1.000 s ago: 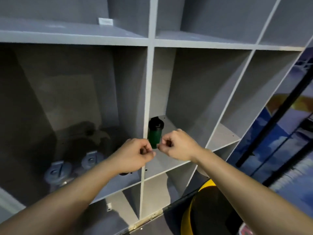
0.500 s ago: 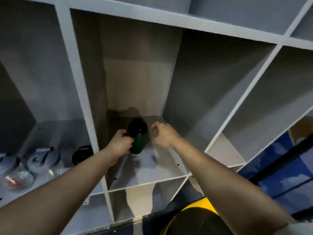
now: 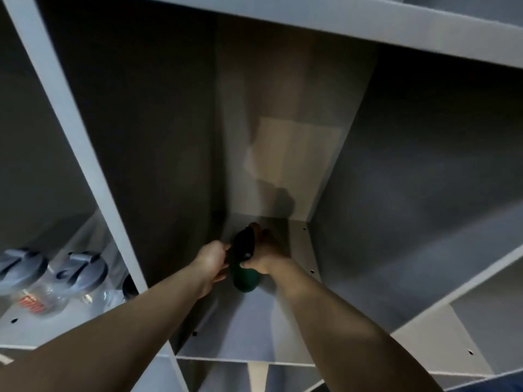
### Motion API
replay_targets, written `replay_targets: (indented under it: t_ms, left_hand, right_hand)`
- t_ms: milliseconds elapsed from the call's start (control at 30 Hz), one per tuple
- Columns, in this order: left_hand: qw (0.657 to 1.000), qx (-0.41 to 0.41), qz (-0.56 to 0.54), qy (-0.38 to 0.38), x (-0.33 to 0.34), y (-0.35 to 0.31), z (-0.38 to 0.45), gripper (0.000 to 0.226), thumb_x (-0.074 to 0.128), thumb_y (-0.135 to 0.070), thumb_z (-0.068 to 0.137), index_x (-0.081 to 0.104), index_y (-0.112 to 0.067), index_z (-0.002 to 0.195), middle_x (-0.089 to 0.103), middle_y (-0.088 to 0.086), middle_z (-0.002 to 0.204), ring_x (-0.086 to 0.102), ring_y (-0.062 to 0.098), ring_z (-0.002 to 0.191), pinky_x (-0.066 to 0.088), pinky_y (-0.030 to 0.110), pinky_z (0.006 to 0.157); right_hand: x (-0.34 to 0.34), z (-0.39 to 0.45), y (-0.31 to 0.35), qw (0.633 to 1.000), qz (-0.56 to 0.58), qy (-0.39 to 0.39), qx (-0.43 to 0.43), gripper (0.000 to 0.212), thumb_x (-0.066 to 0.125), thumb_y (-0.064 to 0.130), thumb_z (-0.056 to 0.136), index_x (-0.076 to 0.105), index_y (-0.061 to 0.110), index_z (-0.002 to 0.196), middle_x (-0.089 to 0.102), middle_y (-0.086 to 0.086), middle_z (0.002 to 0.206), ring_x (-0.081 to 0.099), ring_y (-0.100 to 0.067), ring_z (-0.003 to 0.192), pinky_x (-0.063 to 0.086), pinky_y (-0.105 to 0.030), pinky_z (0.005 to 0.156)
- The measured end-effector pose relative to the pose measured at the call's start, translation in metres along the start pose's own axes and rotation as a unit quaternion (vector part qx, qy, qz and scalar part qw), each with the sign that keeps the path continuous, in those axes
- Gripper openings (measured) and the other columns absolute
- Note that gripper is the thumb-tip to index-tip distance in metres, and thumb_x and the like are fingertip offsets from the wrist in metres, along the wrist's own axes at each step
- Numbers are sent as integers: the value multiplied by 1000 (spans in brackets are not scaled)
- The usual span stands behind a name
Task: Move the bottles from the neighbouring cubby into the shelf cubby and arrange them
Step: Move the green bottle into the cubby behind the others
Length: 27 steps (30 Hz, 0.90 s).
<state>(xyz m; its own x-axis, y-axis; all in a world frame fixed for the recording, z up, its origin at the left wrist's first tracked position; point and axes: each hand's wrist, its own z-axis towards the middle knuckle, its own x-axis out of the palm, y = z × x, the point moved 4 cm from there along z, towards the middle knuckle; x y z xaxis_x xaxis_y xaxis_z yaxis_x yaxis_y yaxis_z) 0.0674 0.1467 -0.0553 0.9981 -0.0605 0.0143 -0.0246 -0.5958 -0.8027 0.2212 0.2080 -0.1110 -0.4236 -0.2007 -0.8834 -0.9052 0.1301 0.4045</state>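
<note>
A dark green bottle (image 3: 245, 278) with a black lid stands deep in the middle cubby (image 3: 243, 329) of the grey shelf. My left hand (image 3: 210, 264) grips its left side and my right hand (image 3: 264, 258) wraps around its lid and upper part from the right. In the cubby to the left stand two clear bottles with grey flip lids, one at the frame edge (image 3: 19, 274) and one beside it (image 3: 85, 274), and a black-lidded bottle (image 3: 130, 287) shows partly behind the divider.
A grey vertical divider (image 3: 85, 154) separates the left cubby from the middle one. Another cubby (image 3: 441, 335) opens to the right, and more shelves lie above and below. The middle cubby's floor in front of the green bottle is bare.
Both hands have reached deeper into the middle cubby and closed on the green bottle. The view has shifted right and closer, so the left cubby now sits at the frame edge.
</note>
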Motion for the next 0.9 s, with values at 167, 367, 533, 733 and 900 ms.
replay_targets:
  t_ms: [167, 367, 533, 733, 900]
  left_hand:
    - [1000, -8, -6, 3, 16, 5, -7, 22, 35, -18, 99, 52, -17, 112, 57, 6, 105, 54, 23, 98, 40, 34, 87]
    - [997, 48, 58, 5, 30, -7, -40, 24, 37, -18, 100, 60, -12, 106, 59, 7, 94, 53, 18, 77, 38, 31, 67]
    - [989, 121, 54, 59, 34, -20, -82, 34, 36, -28, 103, 54, -12, 127, 60, 8, 109, 55, 12, 76, 39, 26, 63]
    - [978, 153, 16, 139, 4, -25, -143, 33, 38, -25, 102, 58, -9, 121, 67, 16, 110, 63, 25, 89, 50, 37, 79]
    - [965, 130, 69, 218, -65, -20, -186, 32, 41, -30, 99, 66, -15, 113, 70, 18, 117, 64, 35, 107, 48, 51, 102]
  right_hand:
    - [-8, -20, -8, 1000, 20, -13, -2, 111, 89, 38, 64, 19, 36, 149, 40, -9, 145, 52, -36, 127, 52, -41, 98]
    - [-48, -81, -3, 999, 30, -17, -28, 93, 87, 50, 51, 32, 44, 126, 56, -5, 126, 62, -29, 106, 56, -39, 87]
    - [-109, -153, 27, 996, -29, -64, -60, 104, 81, 65, 51, 32, 46, 141, 60, -3, 133, 60, -29, 118, 53, -37, 94]
    - [-144, -241, 84, 989, -94, -95, -58, 96, 79, 73, 51, 38, 45, 133, 53, 3, 111, 59, -24, 107, 43, -32, 82]
    - [-133, -297, 152, 989, -110, -87, -48, 96, 79, 76, 50, 40, 41, 130, 55, 4, 117, 59, -22, 106, 50, -36, 87]
